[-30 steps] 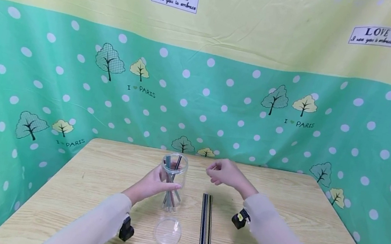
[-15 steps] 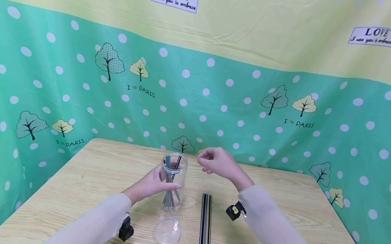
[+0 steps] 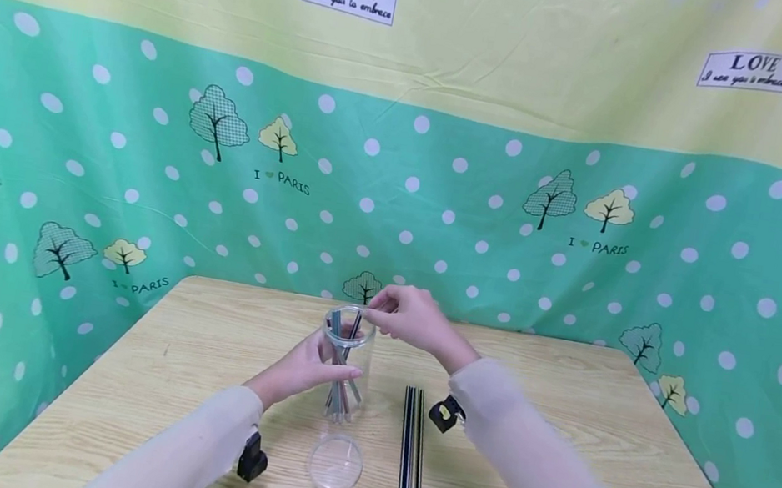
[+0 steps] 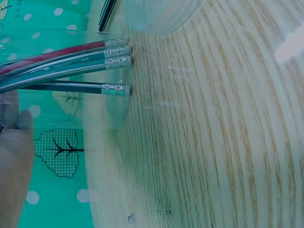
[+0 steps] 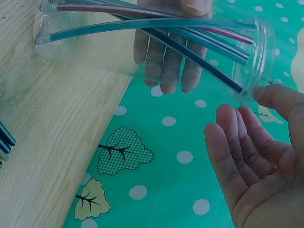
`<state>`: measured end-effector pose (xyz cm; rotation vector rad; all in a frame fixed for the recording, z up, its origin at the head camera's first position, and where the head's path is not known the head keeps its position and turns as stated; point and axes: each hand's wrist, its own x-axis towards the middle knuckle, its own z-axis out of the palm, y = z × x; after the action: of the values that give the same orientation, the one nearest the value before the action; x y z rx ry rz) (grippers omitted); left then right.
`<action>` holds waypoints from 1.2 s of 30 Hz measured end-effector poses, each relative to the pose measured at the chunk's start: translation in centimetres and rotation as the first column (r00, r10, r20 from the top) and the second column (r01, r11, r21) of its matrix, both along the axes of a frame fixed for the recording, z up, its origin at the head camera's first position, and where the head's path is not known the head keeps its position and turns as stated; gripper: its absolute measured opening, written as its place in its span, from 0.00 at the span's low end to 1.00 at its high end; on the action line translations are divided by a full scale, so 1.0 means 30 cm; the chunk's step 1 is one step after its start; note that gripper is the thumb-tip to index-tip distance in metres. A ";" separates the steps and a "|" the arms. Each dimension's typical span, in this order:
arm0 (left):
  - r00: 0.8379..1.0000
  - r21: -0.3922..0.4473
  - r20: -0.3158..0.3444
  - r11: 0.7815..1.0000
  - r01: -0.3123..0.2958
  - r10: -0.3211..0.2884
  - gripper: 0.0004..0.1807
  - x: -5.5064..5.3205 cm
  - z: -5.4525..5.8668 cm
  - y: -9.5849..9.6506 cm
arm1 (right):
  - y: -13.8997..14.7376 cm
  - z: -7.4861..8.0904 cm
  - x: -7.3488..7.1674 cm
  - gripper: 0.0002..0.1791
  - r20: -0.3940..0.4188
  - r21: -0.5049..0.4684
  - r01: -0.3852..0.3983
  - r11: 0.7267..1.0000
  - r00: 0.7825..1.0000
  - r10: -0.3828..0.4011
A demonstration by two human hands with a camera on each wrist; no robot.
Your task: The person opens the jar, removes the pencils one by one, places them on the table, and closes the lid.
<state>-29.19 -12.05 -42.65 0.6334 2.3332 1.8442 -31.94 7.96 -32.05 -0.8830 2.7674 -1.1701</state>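
Note:
A clear plastic jar [image 3: 348,344] stands on the table with its mouth up and no lid on it. Inside lean several pencils [image 5: 142,23], teal, red and dark, with their eraser ends at the bottom. My left hand [image 3: 302,370] grips the jar round its side, thumb in front and fingers behind. At the right of the mouth is my right hand [image 3: 414,317], holding nothing. The right wrist view has its fingers [image 5: 221,156] loosely bent and spread from the thumb, the thumb tip right at the rim.
A clear round lid [image 3: 336,464] lies on the wooden table [image 3: 215,353] in front of the jar. To its right is a row of several dark pencils [image 3: 412,450], side by side. A green and yellow curtain [image 3: 418,164] hangs behind the table.
My right hand has moved left, from over the table right of the jar to the jar's rim. The left hand and jar have stayed in place.

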 end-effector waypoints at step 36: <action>0.999 0.006 0.009 0.999 0.034 -0.034 0.39 0.016 0.027 -0.002 | -0.044 0.012 0.004 0.06 -0.166 0.076 0.047 0.996 0.985 -0.034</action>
<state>-28.72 -12.10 -41.83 0.6598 2.2969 1.8364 -31.83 6.65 -31.70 -0.9618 2.9522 -1.0283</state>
